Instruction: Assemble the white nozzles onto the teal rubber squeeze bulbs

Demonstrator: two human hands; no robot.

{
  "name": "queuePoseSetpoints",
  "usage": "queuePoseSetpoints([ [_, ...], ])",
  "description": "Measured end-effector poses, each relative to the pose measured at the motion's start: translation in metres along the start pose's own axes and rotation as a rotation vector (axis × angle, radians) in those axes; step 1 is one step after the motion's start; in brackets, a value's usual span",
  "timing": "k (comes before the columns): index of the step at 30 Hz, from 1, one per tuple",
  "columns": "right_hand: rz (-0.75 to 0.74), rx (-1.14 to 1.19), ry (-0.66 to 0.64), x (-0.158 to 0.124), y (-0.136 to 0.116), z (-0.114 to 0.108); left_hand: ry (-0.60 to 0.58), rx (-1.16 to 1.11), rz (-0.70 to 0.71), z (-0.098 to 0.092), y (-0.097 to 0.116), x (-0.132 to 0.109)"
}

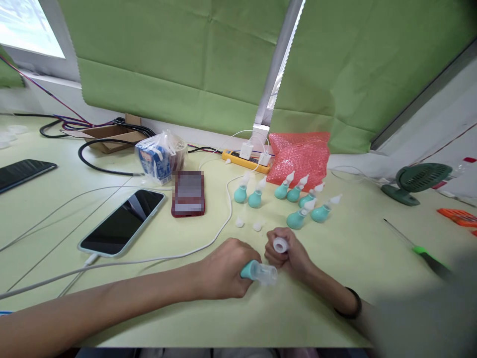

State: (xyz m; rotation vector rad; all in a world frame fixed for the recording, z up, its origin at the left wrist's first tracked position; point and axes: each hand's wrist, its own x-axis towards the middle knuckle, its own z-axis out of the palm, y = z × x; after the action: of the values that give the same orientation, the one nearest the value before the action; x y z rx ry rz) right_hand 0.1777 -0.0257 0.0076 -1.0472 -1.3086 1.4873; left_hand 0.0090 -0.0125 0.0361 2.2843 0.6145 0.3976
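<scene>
My left hand [223, 271] is closed round a teal rubber bulb with a clear plastic collar [261, 272] that points right, just above the pale green table [149, 318]. My right hand [288, 256] is closed on a small white translucent tip [279, 244], held a little above and to the right of the collar. The two parts are apart. Several assembled teal bulbs with white tips [298, 199] stand in a loose group behind my hands. Two loose white tips [248, 224] lie on the table in front of them.
A smartphone [122, 222] on a white cable and a dark red phone [188, 193] lie at left. A yellow power strip [246, 160], red bubble wrap [300, 154], a bagged carton [158, 158], a cardboard box [112, 135], a green fan [415, 181] and a green-handled screwdriver [421, 248] lie around.
</scene>
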Motion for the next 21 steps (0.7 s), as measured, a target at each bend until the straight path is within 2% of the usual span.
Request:
queuePoseSetpoints([
  [2, 0.013, 0.152, 0.057, 0.003, -0.004, -0.004, -0.001, -0.017, -0.045, -0.003, 0.001, 0.0],
  [6, 0.029, 0.309, 0.105, 0.007, -0.008, -0.009, -0.011, -0.134, -0.233, -0.009, 0.001, 0.003],
  [11, 0.295, 0.424, 0.077, 0.015, -0.002, -0.011, -0.194, -0.672, -0.463, -0.01, -0.001, 0.007],
  [13, 0.345, 0.394, 0.034, 0.016, 0.002, -0.01, -0.231, -0.855, -0.552, -0.008, -0.002, 0.008],
  [15, 0.3, 0.306, 0.016, 0.014, 0.006, -0.006, -0.24, -0.964, -0.611, -0.005, -0.002, 0.008],
  [17, 0.172, 0.172, -0.011, 0.009, 0.008, -0.001, -0.236, -1.029, -0.642, -0.001, -0.002, 0.009],
  [21, -0.029, -0.218, -0.125, -0.004, 0.008, 0.01, -0.263, -1.065, -0.689, 0.007, -0.003, 0.008],
])
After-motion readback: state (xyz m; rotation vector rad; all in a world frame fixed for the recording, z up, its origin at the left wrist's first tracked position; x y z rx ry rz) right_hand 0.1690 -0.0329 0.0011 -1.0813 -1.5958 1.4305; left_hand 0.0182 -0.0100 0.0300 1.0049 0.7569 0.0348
